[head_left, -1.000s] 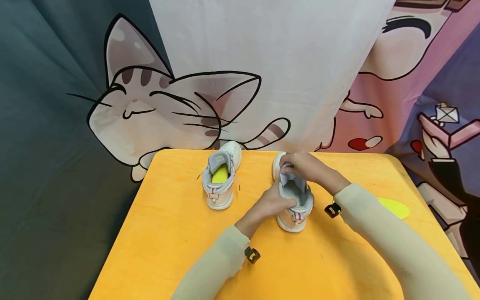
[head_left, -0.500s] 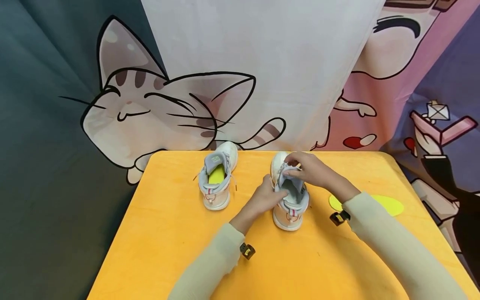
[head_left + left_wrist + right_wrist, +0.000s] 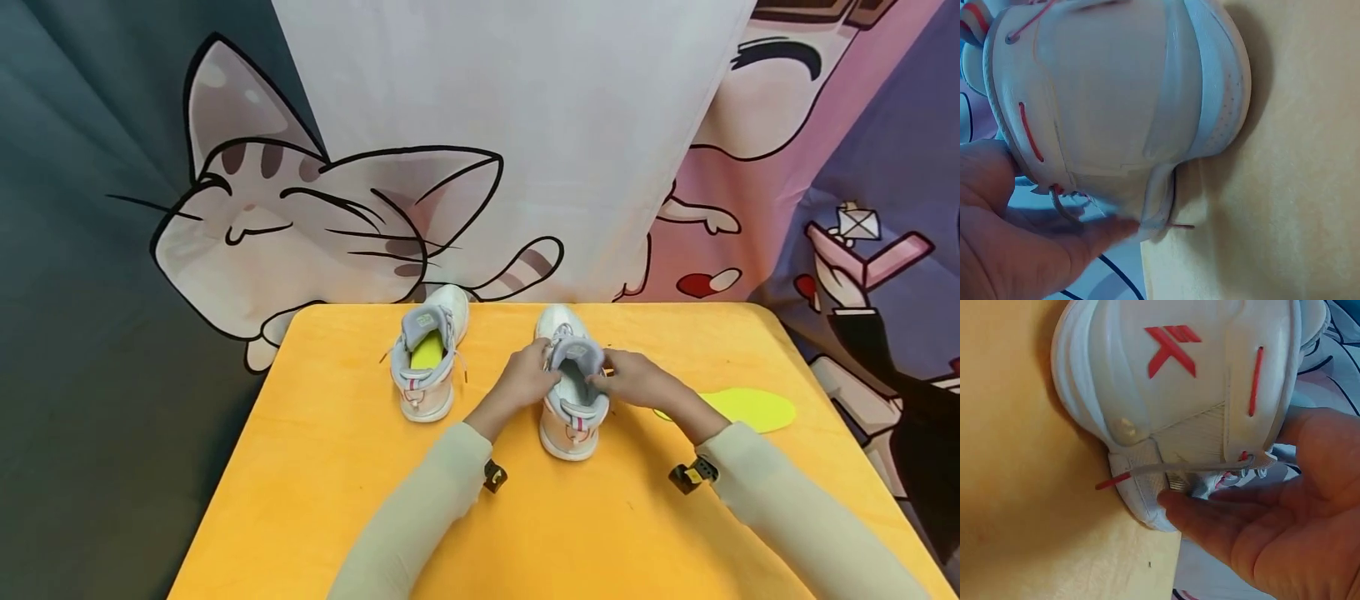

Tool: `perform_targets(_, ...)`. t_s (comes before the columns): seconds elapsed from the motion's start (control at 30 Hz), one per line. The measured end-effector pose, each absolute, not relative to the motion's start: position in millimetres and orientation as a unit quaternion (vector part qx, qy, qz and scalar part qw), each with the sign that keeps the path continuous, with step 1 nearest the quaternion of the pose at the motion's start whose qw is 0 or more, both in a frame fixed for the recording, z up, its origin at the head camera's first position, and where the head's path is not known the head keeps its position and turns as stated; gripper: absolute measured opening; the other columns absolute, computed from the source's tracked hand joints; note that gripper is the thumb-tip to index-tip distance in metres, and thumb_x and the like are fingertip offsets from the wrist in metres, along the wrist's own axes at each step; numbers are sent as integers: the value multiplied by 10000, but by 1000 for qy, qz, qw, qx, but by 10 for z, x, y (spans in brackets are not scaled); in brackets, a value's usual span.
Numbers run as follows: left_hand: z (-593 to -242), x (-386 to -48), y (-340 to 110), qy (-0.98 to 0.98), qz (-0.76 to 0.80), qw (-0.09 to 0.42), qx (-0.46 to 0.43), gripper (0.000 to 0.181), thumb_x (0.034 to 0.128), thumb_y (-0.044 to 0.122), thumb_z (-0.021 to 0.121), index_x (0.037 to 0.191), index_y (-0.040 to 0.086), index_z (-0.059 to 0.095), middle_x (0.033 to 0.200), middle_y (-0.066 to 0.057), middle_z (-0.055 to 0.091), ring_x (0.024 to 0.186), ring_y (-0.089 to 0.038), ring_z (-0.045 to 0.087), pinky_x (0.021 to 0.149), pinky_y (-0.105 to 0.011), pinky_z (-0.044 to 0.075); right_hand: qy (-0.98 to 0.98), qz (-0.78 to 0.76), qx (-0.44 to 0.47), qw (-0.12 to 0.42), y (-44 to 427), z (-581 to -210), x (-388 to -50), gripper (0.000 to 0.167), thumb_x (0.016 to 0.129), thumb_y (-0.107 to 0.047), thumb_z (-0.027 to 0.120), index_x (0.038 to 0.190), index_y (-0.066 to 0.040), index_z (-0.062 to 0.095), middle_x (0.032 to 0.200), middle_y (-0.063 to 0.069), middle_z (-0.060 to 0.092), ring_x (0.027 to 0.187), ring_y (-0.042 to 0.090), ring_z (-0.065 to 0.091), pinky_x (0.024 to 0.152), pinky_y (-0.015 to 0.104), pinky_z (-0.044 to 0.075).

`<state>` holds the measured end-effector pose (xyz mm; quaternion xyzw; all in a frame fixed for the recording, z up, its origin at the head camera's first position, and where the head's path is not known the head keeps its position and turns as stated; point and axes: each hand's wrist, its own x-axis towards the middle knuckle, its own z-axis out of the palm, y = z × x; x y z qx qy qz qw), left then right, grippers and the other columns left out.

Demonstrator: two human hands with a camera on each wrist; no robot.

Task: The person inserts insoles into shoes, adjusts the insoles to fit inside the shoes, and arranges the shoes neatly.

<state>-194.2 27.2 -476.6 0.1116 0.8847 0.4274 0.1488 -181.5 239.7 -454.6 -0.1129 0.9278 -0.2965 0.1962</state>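
One white shoe [image 3: 572,429] stands between the two hands, its heel toward the camera and its grey tongue [image 3: 579,353] upright. The left hand [image 3: 527,377] grips the left side of its collar, thumb at the opening; in the left wrist view that hand [image 3: 1016,231] lies along the shoe [image 3: 1110,87] by the laces. On the other side the right hand [image 3: 637,380] holds the collar, thumb at the rim. The right wrist view shows this hand [image 3: 1272,519] beside the shoe's side [image 3: 1191,381], a red-tipped lace [image 3: 1179,467] hanging there.
Left of the hands stands a matching shoe [image 3: 426,400] with a yellow-green insole [image 3: 427,351] inside. Another yellow-green insole [image 3: 750,408] lies flat on the yellow table [image 3: 300,500], partly behind the right forearm. A printed curtain [image 3: 585,150] hangs behind the table.
The right hand has moved from the tongue and laces down to the right side of the collar. The tongue now stands up in view. The left hand has moved slightly up along its side.
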Motion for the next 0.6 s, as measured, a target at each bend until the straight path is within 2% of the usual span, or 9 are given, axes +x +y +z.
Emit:
perform_targets(0.1,-4773,-1954,237,879,436,152,120,527,1010,102,609,1523,77,489,1393,-136,651,1086,-182,674,900,-314,581,925,-297,-130,199,2391,-4547,-1849,462,1012,-254,609,1346,63,583,1229,218,686,941,239,629,798,373,546)
perform_targets(0.27,-4766,-1943,217,863,457,165,135,494,1035,74,535,1527,109,505,1428,-121,633,985,-154,655,815,-271,554,912,-315,-158,211,2450,-4516,-1904,329,1003,-216,615,1179,56,672,1088,156,706,859,210,595,748,341,507)
perform_targets(0.37,-4768,-1944,199,854,469,173,143,494,1039,56,514,1530,110,504,1420,-125,635,877,-165,649,696,-257,526,893,-350,-163,231,2497,-4515,-1924,304,1004,-180,607,1160,72,678,1067,152,699,871,202,612,758,336,543)
perform_targets(0.47,-4770,-1950,175,845,482,181,145,496,1044,41,501,1536,99,492,1429,-139,622,834,-197,640,637,-268,496,871,-387,-162,253,2547,-4529,-1931,319,1012,-145,581,1206,98,654,1129,198,679,958,242,645,814,356,595)
perform_targets(0.6,-4796,-1965,147,836,496,185,145,489,1054,44,503,1542,66,472,1507,-132,563,1085,-172,626,827,-265,522,852,-419,-166,267,2604,-4564,-1939,320,1008,-108,555,1238,100,632,1177,234,645,1034,286,636,843,346,600)
